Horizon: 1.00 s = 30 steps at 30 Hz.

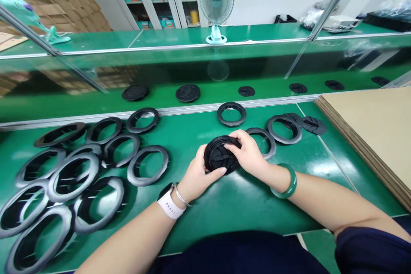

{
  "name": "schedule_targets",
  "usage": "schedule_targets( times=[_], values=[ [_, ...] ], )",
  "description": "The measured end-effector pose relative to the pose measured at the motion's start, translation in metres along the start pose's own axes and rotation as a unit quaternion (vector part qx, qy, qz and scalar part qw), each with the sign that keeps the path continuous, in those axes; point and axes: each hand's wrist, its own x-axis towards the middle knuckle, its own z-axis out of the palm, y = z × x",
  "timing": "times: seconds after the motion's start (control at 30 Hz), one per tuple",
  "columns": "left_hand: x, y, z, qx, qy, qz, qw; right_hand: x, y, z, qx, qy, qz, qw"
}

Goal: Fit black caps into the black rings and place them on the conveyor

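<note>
Left hand (199, 176) and right hand (248, 153) closed in a firm grip on black round plastic disc (221, 155), over green table (231, 214); black plastic rings (147, 165) lie nearby.

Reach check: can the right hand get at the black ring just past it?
Probably yes: the black ring sits right beside the right hand, nothing between them, though that hand is on a round black part.
</note>
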Motion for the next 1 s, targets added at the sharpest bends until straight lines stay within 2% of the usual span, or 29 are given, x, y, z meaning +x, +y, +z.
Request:
schedule_targets(
  times=[0.1,0.2,0.27,0.4,0.67,0.77,0.83,0.87,0.93,1.0],
  values=[
    [0.002,-0.001,-0.001,0.046,0.033,0.004,0.998,0.000,0.000,-0.002,0.009,-0.031,0.019,0.999],
    [0.004,-0.001,-0.003,0.071,0.056,-0.002,0.996,0.000,-0.006,-0.007,0.049,-0.119,0.036,0.991],
    [0.005,-0.002,-0.004,0.063,0.058,-0.005,0.996,-0.001,-0.009,-0.010,0.064,-0.157,0.042,0.985],
    [0.005,-0.001,-0.005,0.066,0.056,-0.002,0.996,-0.002,-0.012,-0.010,0.036,-0.154,0.054,0.986],
    [0.002,0.002,-0.004,0.076,0.059,-0.003,0.995,-0.004,-0.012,-0.004,-0.005,-0.119,0.050,0.992],
    [0.005,0.007,-0.003,-0.033,0.047,-0.013,0.998,0.006,-0.015,-0.016,0.062,-0.089,0.051,0.993],
    [0.016,0.015,0.001,-0.092,0.033,-0.013,0.995,0.018,-0.016,-0.031,0.161,-0.011,0.074,0.984],
    [0.024,0.019,0.005,-0.073,0.028,0.006,0.997,0.024,-0.016,-0.040,0.220,0.032,0.090,0.971],
    [0.048,0.025,0.013,0.069,0.022,0.085,0.994,0.038,-0.016,-0.059,0.327,0.091,0.126,0.932],
    [0.075,0.028,0.023,0.255,0.004,0.163,0.953,0.049,-0.015,-0.075,0.395,0.121,0.166,0.896]
  ],
)
